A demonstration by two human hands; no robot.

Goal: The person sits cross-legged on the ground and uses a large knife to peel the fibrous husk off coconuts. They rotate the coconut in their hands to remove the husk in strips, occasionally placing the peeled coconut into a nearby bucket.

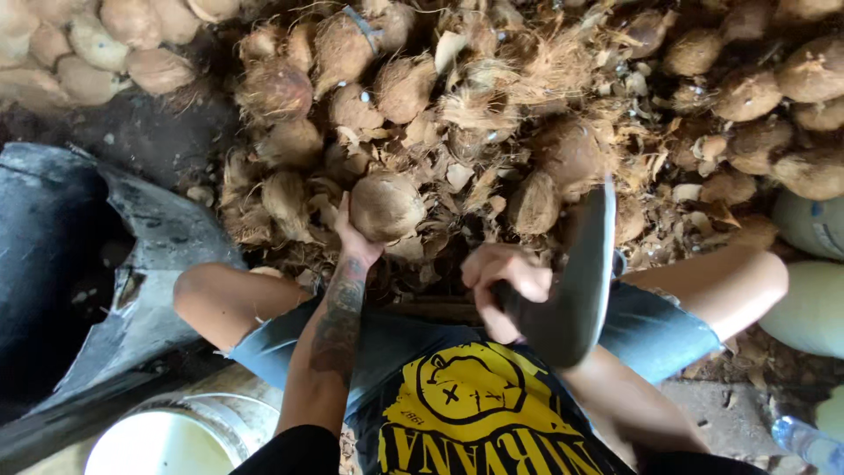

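A seated person grips a husked brown coconut (385, 206) in the left hand (353, 236), fingers curled around its near side, holding it out above a heap of coconuts (747, 92) and torn husk scraps (492, 105). The right hand (505, 283) is closed tight around the handle of a broad, curved blade (585, 273), raised and blurred just right of the held nut. A white bucket (163, 440) sits by the left knee, pale sacks (813, 264) at far right.

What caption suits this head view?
Left hand holds a husked coconut; right hand grips a blurred curved blade.
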